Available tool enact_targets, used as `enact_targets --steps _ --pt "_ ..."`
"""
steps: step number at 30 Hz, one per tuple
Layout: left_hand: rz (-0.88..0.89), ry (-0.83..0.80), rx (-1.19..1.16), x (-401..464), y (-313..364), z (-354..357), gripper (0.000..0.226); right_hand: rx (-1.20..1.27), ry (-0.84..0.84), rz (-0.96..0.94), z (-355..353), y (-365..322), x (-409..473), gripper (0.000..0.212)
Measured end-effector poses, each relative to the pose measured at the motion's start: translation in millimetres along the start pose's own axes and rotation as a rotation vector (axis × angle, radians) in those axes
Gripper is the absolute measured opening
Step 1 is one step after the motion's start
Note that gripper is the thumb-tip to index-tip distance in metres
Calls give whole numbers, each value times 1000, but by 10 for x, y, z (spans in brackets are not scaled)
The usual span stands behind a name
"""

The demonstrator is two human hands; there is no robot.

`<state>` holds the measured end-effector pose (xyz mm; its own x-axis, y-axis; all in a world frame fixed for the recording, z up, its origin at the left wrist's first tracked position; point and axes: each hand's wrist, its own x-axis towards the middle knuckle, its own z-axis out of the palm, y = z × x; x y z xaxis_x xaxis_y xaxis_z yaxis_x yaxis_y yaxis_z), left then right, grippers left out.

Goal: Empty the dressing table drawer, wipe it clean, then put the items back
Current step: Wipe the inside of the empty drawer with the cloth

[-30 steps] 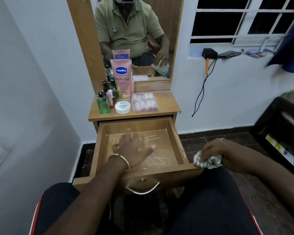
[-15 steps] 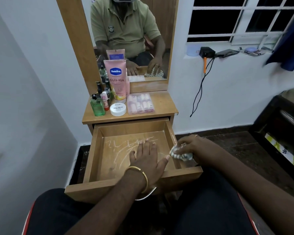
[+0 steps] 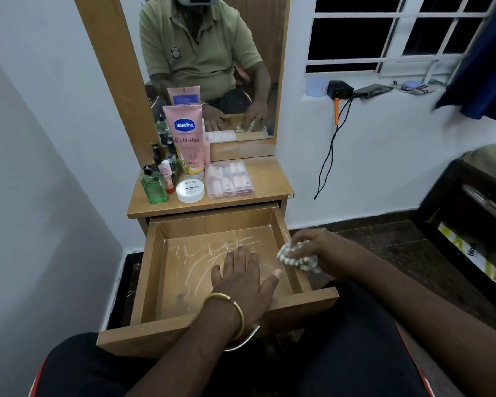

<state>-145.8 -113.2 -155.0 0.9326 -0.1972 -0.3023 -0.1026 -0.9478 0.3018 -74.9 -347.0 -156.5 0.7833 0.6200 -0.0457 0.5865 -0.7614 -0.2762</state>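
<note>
We see the open wooden drawer [image 3: 155, 270], chalk-streaked inside. Our left hand [image 3: 242, 277] lies flat in it, fingers straight. Our right hand [image 3: 321, 250] grips the crumpled checked cloth [image 3: 297, 257] at its right wall.

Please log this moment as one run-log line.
stage: wiping | drawer: open, emptied | left hand: flat on drawer floor | right hand: grips cloth
</note>
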Motion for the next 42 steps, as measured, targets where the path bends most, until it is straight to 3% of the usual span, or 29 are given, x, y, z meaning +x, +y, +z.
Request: enact_targets --steps 6,13,24,29,42 --pt "-7 -7 -5 5 2 -7 76 -36 95 130 28 -11 332 53" --pt "6 -27 -13 29 -8 22 76 32 -43 130 -121 -226 -100 38" --pt "10 -39 -19 15 -7 -12 75 -176 28 300 -63 -62 654 60" --pt "14 -43 -16 27 -17 2 74 -279 11 322 -130 -38 942 33" --pt "0 -53 -24 35 -20 7 74 -281 -9 375 -106 -197 842 45"
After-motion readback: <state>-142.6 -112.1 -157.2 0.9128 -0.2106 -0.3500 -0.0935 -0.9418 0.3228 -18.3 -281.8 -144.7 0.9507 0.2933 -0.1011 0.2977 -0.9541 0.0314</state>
